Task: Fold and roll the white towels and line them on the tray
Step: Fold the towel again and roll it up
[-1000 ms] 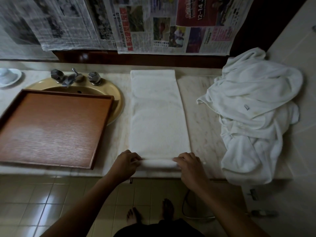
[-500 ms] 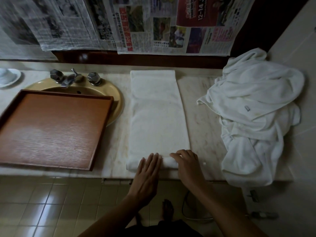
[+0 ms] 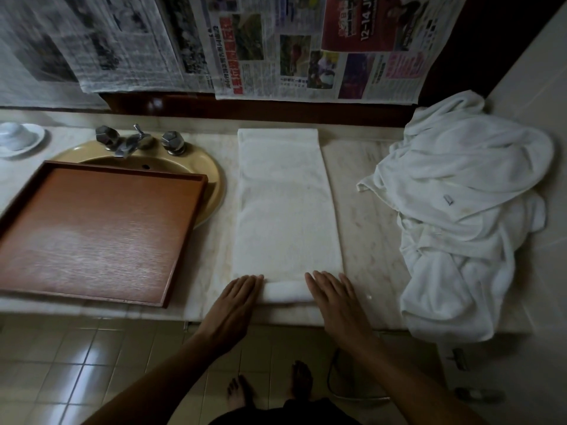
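A white towel (image 3: 285, 204), folded into a long strip, lies on the marble counter and runs away from me. Its near end is rolled into a short roll (image 3: 287, 291). My left hand (image 3: 236, 297) lies flat with straight fingers on the roll's left end. My right hand (image 3: 333, 294) lies flat with straight fingers on its right end. A brown wooden tray (image 3: 92, 228) sits to the left, partly over the sink, with nothing on it. A heap of unfolded white towels (image 3: 466, 216) lies at the right.
A yellow sink (image 3: 211, 170) with a metal tap (image 3: 135, 142) shows behind the tray. A white dish (image 3: 21, 139) stands at the far left. Newspapers (image 3: 276, 47) hang on the wall behind. The counter's front edge runs just under my hands.
Both hands went from curled fingers gripping the roll to flat palms on top of it. The left hand flattened first, then the right. The roll has moved slightly away from me.
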`<move>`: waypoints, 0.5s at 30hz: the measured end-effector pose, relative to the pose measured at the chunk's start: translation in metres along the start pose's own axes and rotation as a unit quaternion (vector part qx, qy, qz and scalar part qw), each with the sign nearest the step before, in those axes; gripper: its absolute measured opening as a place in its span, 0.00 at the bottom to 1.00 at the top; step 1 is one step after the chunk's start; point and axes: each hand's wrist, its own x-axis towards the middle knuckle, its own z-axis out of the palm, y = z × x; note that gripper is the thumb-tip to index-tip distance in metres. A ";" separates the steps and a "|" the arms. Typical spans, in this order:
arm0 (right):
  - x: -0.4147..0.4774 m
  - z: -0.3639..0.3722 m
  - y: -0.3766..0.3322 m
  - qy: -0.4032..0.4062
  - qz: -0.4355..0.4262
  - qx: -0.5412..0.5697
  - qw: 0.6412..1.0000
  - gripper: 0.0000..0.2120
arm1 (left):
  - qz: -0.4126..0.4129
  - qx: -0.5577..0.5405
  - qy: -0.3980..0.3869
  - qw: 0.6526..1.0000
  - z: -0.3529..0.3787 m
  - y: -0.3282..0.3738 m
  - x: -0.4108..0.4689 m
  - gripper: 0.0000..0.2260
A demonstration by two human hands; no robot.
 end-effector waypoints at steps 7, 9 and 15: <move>-0.009 -0.005 0.009 0.036 0.008 0.035 0.999 0.43 | -0.024 -0.033 -0.018 0.999 -0.017 -0.022 -0.020 0.34; -0.019 -0.008 0.013 0.016 -0.006 0.048 0.999 0.46 | -0.016 -0.036 -0.012 0.999 -0.022 -0.022 -0.027 0.30; -0.028 -0.008 0.025 -0.019 0.019 0.157 0.987 0.41 | -0.027 -0.049 -0.012 0.998 -0.024 -0.020 -0.029 0.24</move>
